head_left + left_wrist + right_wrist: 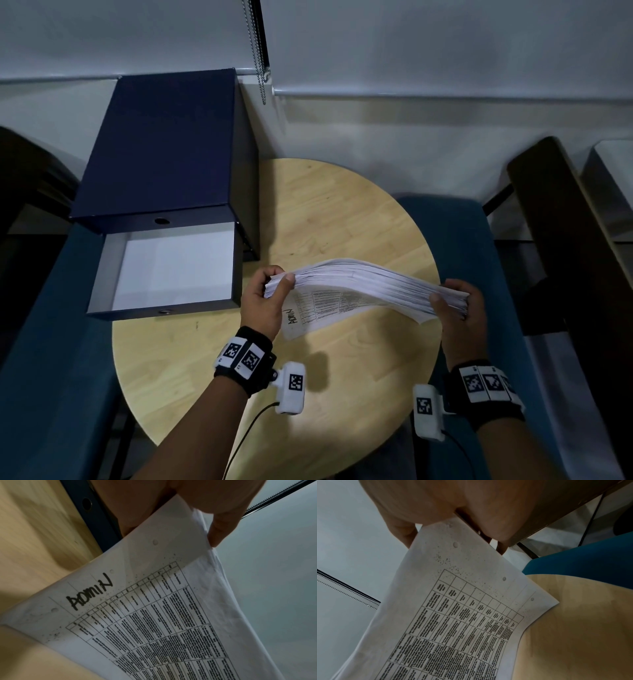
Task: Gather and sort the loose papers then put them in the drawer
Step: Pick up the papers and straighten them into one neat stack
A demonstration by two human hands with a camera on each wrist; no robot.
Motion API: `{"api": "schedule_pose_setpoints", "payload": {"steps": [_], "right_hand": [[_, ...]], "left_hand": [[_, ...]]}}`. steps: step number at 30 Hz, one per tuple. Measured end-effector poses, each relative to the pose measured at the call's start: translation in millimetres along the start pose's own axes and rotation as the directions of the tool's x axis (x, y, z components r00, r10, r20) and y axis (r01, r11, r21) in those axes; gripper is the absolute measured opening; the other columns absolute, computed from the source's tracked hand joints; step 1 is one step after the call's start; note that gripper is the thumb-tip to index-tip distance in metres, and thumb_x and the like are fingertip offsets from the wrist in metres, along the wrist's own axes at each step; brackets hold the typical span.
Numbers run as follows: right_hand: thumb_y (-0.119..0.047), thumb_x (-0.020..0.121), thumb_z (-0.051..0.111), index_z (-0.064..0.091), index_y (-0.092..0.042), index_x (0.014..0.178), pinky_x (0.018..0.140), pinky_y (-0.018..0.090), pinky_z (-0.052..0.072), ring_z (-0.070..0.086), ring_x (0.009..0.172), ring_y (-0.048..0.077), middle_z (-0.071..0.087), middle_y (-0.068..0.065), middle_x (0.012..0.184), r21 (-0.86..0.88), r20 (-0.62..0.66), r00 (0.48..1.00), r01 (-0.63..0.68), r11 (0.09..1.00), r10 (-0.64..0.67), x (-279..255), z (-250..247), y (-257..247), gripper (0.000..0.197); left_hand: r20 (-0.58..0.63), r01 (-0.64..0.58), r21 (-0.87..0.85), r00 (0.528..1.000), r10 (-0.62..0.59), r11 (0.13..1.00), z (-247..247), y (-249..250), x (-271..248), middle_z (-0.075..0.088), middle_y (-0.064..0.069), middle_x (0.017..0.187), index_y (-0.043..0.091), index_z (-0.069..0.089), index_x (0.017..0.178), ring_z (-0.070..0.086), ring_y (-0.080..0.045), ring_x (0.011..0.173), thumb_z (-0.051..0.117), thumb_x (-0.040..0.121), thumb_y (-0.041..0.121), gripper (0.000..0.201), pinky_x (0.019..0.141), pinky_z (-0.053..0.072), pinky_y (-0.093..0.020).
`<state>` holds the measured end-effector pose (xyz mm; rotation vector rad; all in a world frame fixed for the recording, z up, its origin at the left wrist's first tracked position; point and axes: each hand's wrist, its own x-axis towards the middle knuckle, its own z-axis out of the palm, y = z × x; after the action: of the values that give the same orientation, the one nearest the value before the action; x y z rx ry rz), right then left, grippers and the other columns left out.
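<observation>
Sagging in the middle between two grips, the stack of papers (363, 284) is held just above the round wooden counter (342, 219), with its long axis running left to right. The bottom sheet, a printed table marked "ADMIN" in black pen near its left end, faces down toward the wrist cameras. The left hand (265, 301) pinches the left end, thumb on top and fingers curled underneath; the right hand (462, 311) clamps the right end the same way. Edges at both ends look roughly squared, though a few sheets fan out slightly on the left.

Gathering seems finished, since no loose sheet shows on the counter. Whether the sorting is complete cannot be told from these views. The step in hand looks like the carry to the drawer (168, 270), which is pulled open from the dark blue file box (161, 147) at the counter's left side, just beside the left hand; what shows of its inside is plain white.

The next move calls for swinging the stack leftward over the drawer's near wall, keeping both grips firm so the sagging middle does not spill, then lowering it flat. The stack's length should line up with the drawer before release.
</observation>
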<state>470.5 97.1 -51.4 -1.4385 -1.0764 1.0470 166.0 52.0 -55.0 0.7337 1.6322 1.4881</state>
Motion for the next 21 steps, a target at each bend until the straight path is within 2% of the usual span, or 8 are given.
{"api": "schedule_pose_setpoints", "payload": {"steps": [2,4,8,11,14,17,19,21], "right_hand": [[-0.009,0.090,0.065,0.056,-0.032,0.100,0.059,0.011,0.050,0.063,0.074,-0.005,0.060,-0.006,0.096,-0.025,-0.006,1.000,0.002,1.000,-0.003,0.5,0.4,-2.9,0.027],[-0.012,0.091,0.064,0.057,-0.027,0.105,0.060,0.011,0.051,0.063,0.075,-0.006,0.060,-0.007,0.098,-0.018,0.000,1.000,-0.003,1.000,0.003,1.1,0.8,-2.4,0.022],[-0.012,0.092,0.063,0.055,-0.017,0.112,0.063,0.010,0.050,0.061,0.078,-0.008,0.059,-0.006,0.100,-0.018,0.024,1.000,-0.002,1.000,0.003,2.9,-0.1,-2.3,0.023],[-0.028,0.091,0.055,0.059,-0.016,0.104,0.060,0.009,0.046,0.059,0.076,-0.006,0.061,-0.001,0.096,-0.065,0.021,0.999,0.029,0.997,-0.028,3.3,0.5,-7.2,0.018],[-0.036,0.086,0.052,0.060,-0.029,0.095,0.063,0.016,0.046,0.058,0.076,-0.005,0.061,-0.006,0.093,-0.109,0.008,1.000,0.016,0.994,-0.016,4.6,4.4,-11.6,0.015],[-0.047,0.081,0.055,0.060,-0.032,0.094,0.071,0.028,0.045,0.059,0.083,0.006,0.063,-0.003,0.095,-0.121,-0.002,1.000,-0.008,0.993,0.008,5.6,5.5,-13.0,0.021],[-0.040,0.077,0.063,0.056,-0.031,0.104,0.075,0.027,0.049,0.060,0.090,0.011,0.061,0.003,0.106,-0.026,0.084,0.996,0.007,1.000,-0.005,7.0,2.5,-11.5,0.030],[-0.015,0.071,0.068,0.046,-0.031,0.115,0.076,0.020,0.052,0.059,0.095,0.005,0.053,0.003,0.115,0.034,0.247,0.967,0.054,0.998,-0.061,8.0,-4.5,-7.1,0.051]], "left_hand": [[0.008,0.004,-0.004,1.000,-0.004,1.000,-0.1,0.9,0.0,0.065,0.015,0.080,0.025,0.063,0.082,0.060,-0.012,0.075,0.076,0.076,0.039,0.020,0.070,0.049,-0.028],[0.066,-0.011,-0.011,0.998,0.012,1.000,-2.0,1.4,-1.5,0.065,0.015,0.086,0.027,0.061,0.091,0.062,-0.011,0.080,0.079,0.068,0.044,0.034,0.073,0.052,-0.025],[0.192,-0.054,0.020,0.980,0.049,0.998,-12.1,-7.8,-3.2,0.065,0.021,0.095,0.026,0.053,0.107,0.064,-0.003,0.088,0.084,0.060,0.028,0.056,0.077,0.055,-0.019],[0.181,-0.040,0.052,0.983,0.030,0.998,-15.7,-12.6,-0.5,0.066,0.011,0.097,0.023,0.055,0.107,0.064,-0.004,0.087,0.084,0.063,0.016,0.053,0.077,0.054,-0.019],[0.151,-0.019,0.110,0.989,0.003,0.994,-13.8,-14.5,-0.7,0.068,0.008,0.093,0.024,0.058,0.103,0.065,-0.001,0.084,0.078,0.073,-0.012,0.051,0.077,0.053,-0.016],[0.131,0.030,0.178,0.990,-0.054,0.984,-16.9,-21.0,2.3,0.071,0.005,0.093,0.025,0.061,0.101,0.066,-0.014,0.087,0.074,0.083,-0.006,0.039,0.082,0.053,-0.025],[0.093,0.047,0.235,0.993,-0.071,0.971,-19.0,-23.6,5.8,0.069,-0.003,0.096,0.021,0.063,0.100,0.065,-0.021,0.089,0.075,0.086,0.005,0.024,0.085,0.050,-0.031],[0.055,0.061,0.283,0.995,-0.080,0.957,-18.9,-23.3,8.4,0.069,-0.004,0.097,0.012,0.064,0.106,0.064,-0.023,0.091,0.074,0.088,0.008,0.020,0.086,0.048,-0.032]]}}
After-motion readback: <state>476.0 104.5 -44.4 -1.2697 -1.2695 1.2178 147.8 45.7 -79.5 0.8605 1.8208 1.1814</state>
